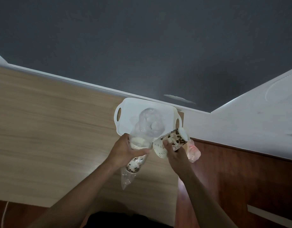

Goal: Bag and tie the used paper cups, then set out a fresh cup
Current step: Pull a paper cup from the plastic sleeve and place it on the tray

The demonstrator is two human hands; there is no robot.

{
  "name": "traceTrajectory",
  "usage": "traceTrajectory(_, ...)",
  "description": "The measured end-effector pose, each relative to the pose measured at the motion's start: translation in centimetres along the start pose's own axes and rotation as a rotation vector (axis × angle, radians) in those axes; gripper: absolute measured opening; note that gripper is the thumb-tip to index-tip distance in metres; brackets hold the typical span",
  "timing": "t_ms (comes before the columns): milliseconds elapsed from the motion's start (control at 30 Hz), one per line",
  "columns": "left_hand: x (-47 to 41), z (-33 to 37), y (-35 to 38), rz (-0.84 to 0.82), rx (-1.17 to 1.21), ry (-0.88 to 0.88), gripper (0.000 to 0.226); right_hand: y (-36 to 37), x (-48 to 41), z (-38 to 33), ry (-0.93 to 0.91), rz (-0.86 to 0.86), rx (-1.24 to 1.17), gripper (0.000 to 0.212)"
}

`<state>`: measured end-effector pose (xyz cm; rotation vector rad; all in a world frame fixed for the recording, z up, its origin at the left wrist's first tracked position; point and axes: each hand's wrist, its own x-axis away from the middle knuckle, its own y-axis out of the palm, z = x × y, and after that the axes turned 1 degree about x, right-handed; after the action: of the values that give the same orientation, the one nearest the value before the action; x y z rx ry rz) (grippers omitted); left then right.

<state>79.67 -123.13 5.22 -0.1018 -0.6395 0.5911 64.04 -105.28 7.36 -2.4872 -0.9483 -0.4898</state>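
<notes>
My left hand (125,150) grips a clear plastic bag (130,176) around a paper cup (133,167) with a coffee-bean print that sits inside it; the bag's open mouth points up toward the tray. My right hand (174,153) holds a second bean-print paper cup (172,139) on its side, its base close to the bag's mouth. A white handled tray (125,112) lies just beyond my hands, with crumpled clear plastic (150,122) on it.
The tray rests on a light wooden tabletop (51,129) against a dark grey wall (142,46). A pinkish bag (193,151) shows behind my right hand. Dark wooden floor (232,175) lies to the right, below a white surface (249,120).
</notes>
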Motion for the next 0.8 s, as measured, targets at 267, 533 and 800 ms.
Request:
traceTrajectory(267,0.0,-0.8,-2.6,0.035,0.028,-0.032,0.068,0.8,-6.4,-0.1,-0.079,0.185,0.150,0.072)
traceTrajectory(533,1.2,-0.6,-3.0,0.052,0.042,0.008,0.068,1.2,-8.3,0.1,0.015,0.113,0.271,0.076)
traceTrajectory(800,1.2,-2.5,-3.5,0.050,-0.030,0.039,0.075,-0.6,-5.6,-2.7,0.030,0.143,0.145,0.042)
